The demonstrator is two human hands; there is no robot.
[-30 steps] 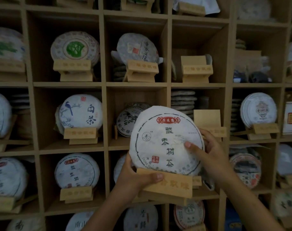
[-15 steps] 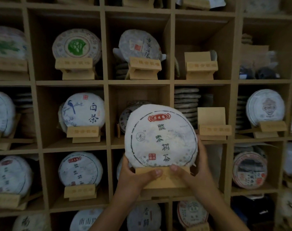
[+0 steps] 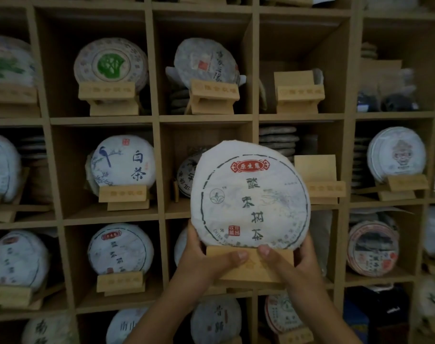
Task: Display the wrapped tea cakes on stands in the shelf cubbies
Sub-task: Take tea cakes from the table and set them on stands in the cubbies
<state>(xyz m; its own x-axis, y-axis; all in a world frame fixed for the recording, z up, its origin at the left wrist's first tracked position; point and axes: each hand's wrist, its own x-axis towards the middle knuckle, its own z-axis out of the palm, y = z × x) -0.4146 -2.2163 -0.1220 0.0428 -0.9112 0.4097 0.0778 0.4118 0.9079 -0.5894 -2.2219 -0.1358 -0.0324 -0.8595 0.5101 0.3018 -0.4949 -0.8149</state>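
Observation:
A white paper-wrapped tea cake (image 3: pixel 251 197) with a red label and dark characters stands upright on a small wooden stand (image 3: pixel 252 268). I hold both in front of the shelf. My left hand (image 3: pixel 204 261) grips the stand's left side, thumb across its front. My right hand (image 3: pixel 289 264) grips the right side, thumb on the front, fingers behind the cake's lower edge. Two stands without a cake sit in cubbies: one (image 3: pixel 298 91) up right, one (image 3: pixel 319 180) just right of the held cake.
The wooden shelf (image 3: pixel 156 170) is a grid of cubbies. Most hold wrapped tea cakes on stands, such as a bird-print cake (image 3: pixel 123 163) and a green-print cake (image 3: pixel 110 64). Flat stacks of cakes (image 3: pixel 278 140) lie behind the vacant stand at right.
My right hand slid down from the cake's right face to the stand. The cake and stand have straightened and sit centred between both hands, slightly further left.

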